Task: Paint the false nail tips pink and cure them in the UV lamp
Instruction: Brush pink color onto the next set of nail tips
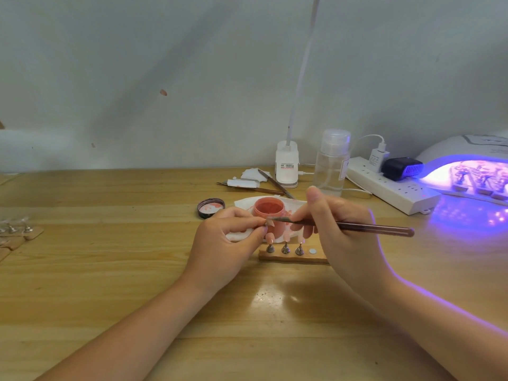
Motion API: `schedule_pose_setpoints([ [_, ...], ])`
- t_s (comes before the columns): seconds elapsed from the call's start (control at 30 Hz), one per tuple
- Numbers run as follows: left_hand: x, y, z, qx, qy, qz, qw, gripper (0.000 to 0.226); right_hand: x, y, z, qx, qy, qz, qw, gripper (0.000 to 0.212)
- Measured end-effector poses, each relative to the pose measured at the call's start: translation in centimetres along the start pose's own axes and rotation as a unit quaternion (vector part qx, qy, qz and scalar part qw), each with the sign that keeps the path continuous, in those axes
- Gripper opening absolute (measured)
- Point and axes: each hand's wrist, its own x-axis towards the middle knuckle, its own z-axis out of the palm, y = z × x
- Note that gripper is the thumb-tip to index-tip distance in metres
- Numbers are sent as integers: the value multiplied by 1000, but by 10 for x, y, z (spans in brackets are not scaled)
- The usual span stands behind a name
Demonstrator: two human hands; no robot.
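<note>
Centrally, the left hand point(231, 237) pinches a nail tip point(270, 223); the right hand point(338, 224) grips a brush point(357, 226) whose bristles touch it, above the wooden surface point(110, 270).

**One head-worn view, angled forward and down**

The scene is seen from a single wide-angle camera worn on the head, directed forward and down over a wooden table point(110, 270) toward a pale wall point(137, 78) at 12 o'clock. The near table is viewed closely, with forearms entering from 5 and 7 o'clock. Straight edges are bowed outward. No second view is provided.
</note>
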Motion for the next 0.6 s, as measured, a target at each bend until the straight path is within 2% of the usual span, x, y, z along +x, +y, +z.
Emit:
schedule_pose_setpoints([
  [0.1,0,1,0,-3,-5,2,1000,33,0,0,-2,26,14,20,999,45],
  [0.2,-1,2,0,-8,-2,-8,1000,29,1,0,-2,16,27,-6,999,40],
  [0.27,-1,2,0,-10,3,-10,1000,28,1,1,0,-5,13,-15,1000,36],
  [0.4,-1,2,0,-12,-2,-16,1000,33,-1,0,0,25,7,22,999,45],
  [0.5,-1,2,0,-13,-1,-20,1000,30,1,-1,1,12,18,-2,1000,42],
  [0.6,-1,2,1,-14,0,-25,1000,25,0,-1,3,-1,-7,-12,1000,40],
])
